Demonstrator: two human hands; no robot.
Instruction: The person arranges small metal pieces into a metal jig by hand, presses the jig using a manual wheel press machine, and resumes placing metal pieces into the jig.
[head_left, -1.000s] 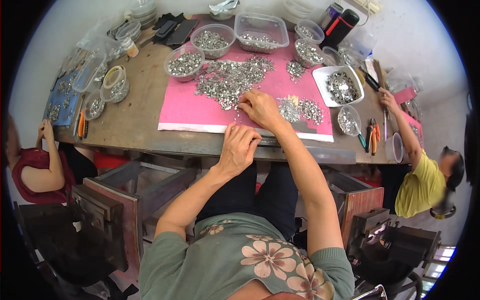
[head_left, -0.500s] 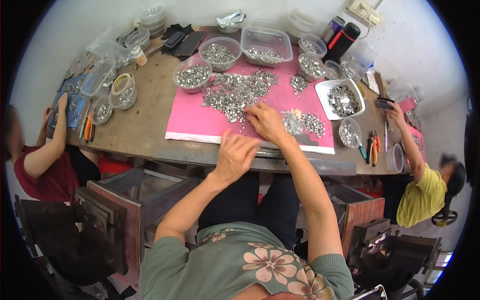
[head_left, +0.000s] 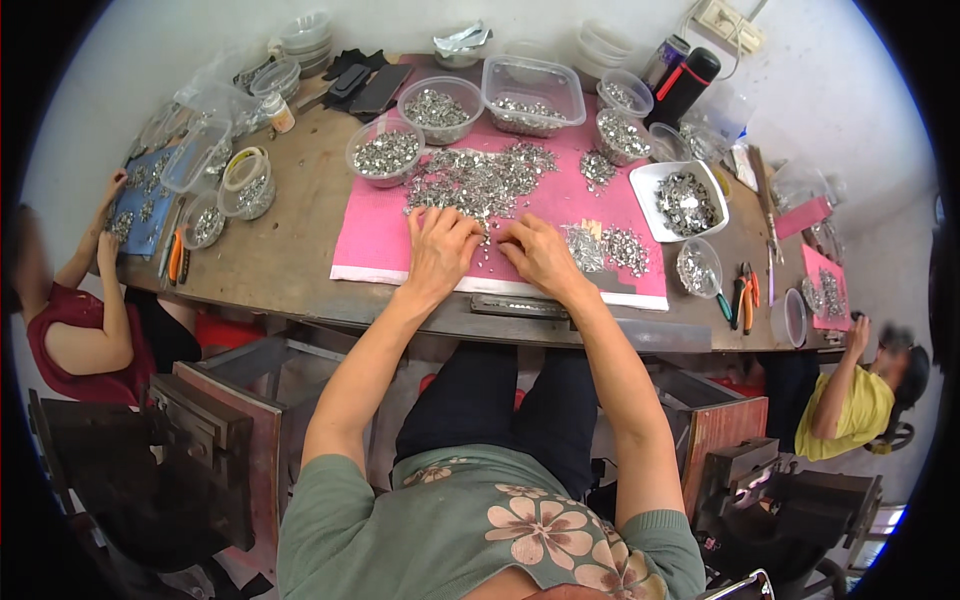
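A broad heap of small shiny metal pieces is spread over the pink cloth in front of me. My left hand rests at the near edge of this heap, its fingers curled down and drawn together. Close by on the right, my right hand has thumb and fingers pinched together. A few loose pieces lie in the narrow gap between the hands. Whatever the fingertips hold is too small to make out. Beside my right hand lie slender silvery pieces and another small metal pile.
Clear tubs of metal pieces stand behind the heap. To the right are a white tray, pliers and a black bottle. A dark metal bar sits at the table edge. Co-workers sit at both sides.
My left hand has moved forward from over the table edge to the heap, uncovering the metal bar. My right hand stays nearly in place. The right-hand co-worker's arm has drawn back.
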